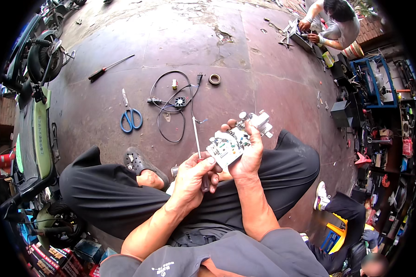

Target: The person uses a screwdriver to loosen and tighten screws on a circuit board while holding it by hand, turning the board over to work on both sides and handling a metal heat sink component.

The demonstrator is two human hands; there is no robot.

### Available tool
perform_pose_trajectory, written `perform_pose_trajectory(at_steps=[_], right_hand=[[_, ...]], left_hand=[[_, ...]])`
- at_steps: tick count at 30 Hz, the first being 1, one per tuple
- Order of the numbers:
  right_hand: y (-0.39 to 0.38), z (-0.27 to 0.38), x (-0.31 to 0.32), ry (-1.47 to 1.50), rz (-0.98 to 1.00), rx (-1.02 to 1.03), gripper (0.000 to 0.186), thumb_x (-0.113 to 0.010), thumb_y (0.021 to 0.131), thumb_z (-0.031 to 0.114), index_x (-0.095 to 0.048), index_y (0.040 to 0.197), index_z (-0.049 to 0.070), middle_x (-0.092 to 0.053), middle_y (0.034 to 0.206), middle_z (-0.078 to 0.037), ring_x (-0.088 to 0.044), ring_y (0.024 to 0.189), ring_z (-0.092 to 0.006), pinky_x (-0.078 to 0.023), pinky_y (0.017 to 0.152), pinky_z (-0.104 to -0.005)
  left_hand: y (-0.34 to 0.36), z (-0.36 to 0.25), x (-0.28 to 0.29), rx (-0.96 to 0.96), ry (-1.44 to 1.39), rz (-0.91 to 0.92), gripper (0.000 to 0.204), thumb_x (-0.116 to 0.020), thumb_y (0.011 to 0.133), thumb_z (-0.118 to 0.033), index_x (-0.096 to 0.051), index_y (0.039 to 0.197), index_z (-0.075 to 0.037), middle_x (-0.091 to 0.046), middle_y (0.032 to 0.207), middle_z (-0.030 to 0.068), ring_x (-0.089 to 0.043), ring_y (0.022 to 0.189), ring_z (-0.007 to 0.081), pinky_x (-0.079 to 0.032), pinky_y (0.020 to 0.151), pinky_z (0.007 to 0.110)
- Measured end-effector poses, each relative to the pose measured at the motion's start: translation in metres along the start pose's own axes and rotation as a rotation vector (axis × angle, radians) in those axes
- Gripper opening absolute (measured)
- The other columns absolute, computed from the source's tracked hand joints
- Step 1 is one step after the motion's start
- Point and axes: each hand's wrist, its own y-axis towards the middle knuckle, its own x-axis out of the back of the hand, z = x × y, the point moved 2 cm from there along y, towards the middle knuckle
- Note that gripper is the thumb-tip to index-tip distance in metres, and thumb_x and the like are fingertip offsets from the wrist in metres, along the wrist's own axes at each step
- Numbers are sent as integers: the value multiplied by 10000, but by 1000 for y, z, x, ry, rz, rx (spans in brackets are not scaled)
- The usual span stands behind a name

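In front of my lap, my right hand grips a circuit board by its right side, thumb on top. The board is tilted and carries many small parts and white filler. A whitish block sticks out at its far end. My left hand is closed round a screwdriver, its shaft pointing away from me and its dark handle partly hidden under the fingers. The left thumb and fingertips also meet the board's near left corner. Beyond the hands lie a black power cord and a small black fan.
On the floor are blue-handled scissors, another screwdriver, a tape roll and a small white connector. A green scooter stands left. Another person works at the upper right; someone sits at the lower right. Cluttered shelves line the right.
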Motion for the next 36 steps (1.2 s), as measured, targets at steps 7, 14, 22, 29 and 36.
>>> perform_pose_trajectory(at_steps=[7, 14, 22, 29, 36], right_hand=[[0, -2, -4, -41, 150, 5, 385, -580, 911, 275, -553, 1258, 110, -648, 1061, -120, -639, 990, -265, -572, 808, -476], [-4, 10, -15, 29, 284, -85, 396, -531, 907, 254, -559, 1250, 56, -649, 1116, -168, -657, 993, -278, -597, 758, -430], [2, 13, -8, 59, 337, -68, 492, -560, 898, 369, -586, 1230, 6, -627, 1164, -243, -649, 1011, -347, -604, 749, -471], [4, 12, -3, 75, 318, -81, 496, -544, 910, 401, -593, 1220, 16, -647, 1122, -236, -661, 981, -354, -606, 740, -470], [2, 14, -6, 105, 313, -57, 566, -511, 928, 526, -604, 1211, 45, -651, 1118, -233, -670, 957, -362, -606, 736, -481]], left_hand=[[3, 3, 1, -3, 122, -54, 233, -665, 890, -153, -516, 1043, -57, -584, 704, 50, -565, 525, 115, -448, 404, 243], [-30, -16, 15, -276, 389, -115, 562, -598, 778, -23, -375, 1294, 10, -532, 859, 60, -476, 556, 100, -392, 448, 216], [-79, -65, 24, -489, 1045, 84, 451, -663, 761, 79, -622, 1206, 21, -673, 954, 67, -561, 830, 145, -463, 784, 267], [-83, -56, 7, -510, 1307, 182, 402, -643, 758, 69, -585, 1151, 7, -665, 922, 139, -687, 795, 240, -518, 733, 289], [-82, -54, 11, -486, 1257, 183, 385, -633, 760, 84, -608, 1142, 38, -671, 962, 117, -657, 855, 180, -509, 793, 282]])
